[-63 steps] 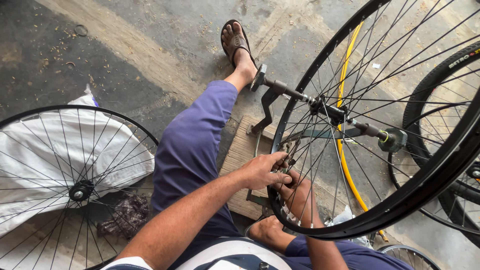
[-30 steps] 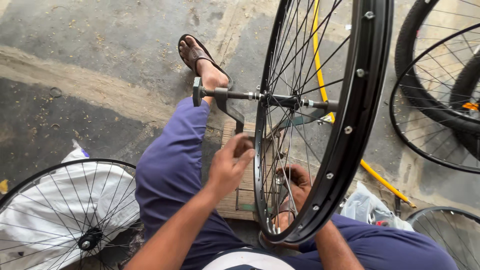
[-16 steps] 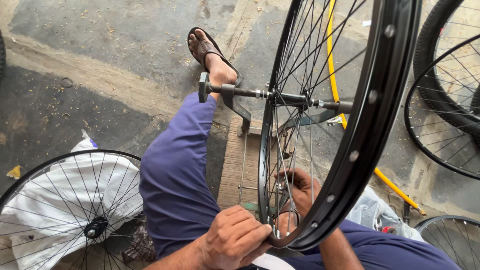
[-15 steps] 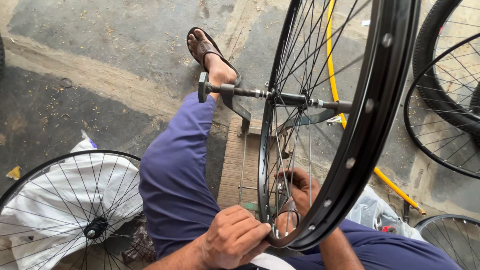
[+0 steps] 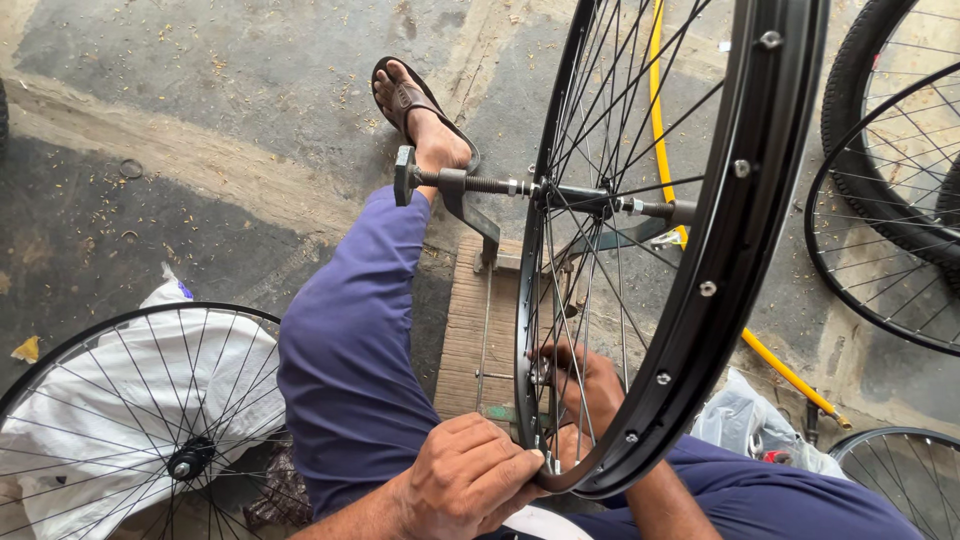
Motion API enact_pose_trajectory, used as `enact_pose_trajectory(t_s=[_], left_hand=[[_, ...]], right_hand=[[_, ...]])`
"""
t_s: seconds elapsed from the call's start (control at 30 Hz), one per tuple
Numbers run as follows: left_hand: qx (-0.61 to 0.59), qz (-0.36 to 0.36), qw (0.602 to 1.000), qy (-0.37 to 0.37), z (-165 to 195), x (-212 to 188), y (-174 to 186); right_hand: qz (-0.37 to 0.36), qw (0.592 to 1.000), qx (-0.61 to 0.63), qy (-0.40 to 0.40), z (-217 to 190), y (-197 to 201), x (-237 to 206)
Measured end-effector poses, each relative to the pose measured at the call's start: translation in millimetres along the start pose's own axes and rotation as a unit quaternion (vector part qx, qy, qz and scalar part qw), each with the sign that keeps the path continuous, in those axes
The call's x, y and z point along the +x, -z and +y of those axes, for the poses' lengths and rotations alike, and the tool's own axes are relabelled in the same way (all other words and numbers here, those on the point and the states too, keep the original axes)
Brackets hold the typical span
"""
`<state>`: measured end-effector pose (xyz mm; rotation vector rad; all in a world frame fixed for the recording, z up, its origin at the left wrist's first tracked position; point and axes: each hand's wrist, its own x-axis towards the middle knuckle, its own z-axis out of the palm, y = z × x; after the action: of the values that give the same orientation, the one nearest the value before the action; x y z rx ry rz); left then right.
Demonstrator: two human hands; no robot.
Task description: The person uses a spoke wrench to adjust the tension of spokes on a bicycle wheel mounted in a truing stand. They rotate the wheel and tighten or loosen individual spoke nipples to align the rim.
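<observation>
Beside wheel rim (image 5: 700, 300), white bag (image 5: 120, 400).

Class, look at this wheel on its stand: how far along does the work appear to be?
Done: the black rim is laced with spokes and mounted on the threaded axle. In hand: the left hand grips the rim's bottom edge while the right hand works among the spokes. Left: cannot be judged; the spoke tension isn't visible.
</observation>
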<state>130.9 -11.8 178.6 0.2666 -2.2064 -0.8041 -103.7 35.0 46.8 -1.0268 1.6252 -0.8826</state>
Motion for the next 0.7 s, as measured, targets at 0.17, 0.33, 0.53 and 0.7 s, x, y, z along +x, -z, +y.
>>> enact_pose_trajectory(t_s=[0.17,0.33,0.53,0.7], left_hand=[[-0.004,0.011,1.0,0.005,2.8,3.2,0.7],[-0.02,0.015,0.999,0.022,5.1,7.1,1.2],[-0.04,0.031,0.999,0.022,9.9,16.2,6.0],[-0.05,0.045,0.998,0.016,12.4,22.4,7.0]], right_hand=[[-0.004,1.0,-0.027,-0.012,-16.9,-5.5,3.9],[-0.117,0.99,0.018,-0.071,-37.0,10.2,1.2],[-0.215,0.953,0.136,-0.166,-60.7,23.7,-3.6],[-0.263,0.909,0.254,-0.201,-64.6,28.7,-6.9]])
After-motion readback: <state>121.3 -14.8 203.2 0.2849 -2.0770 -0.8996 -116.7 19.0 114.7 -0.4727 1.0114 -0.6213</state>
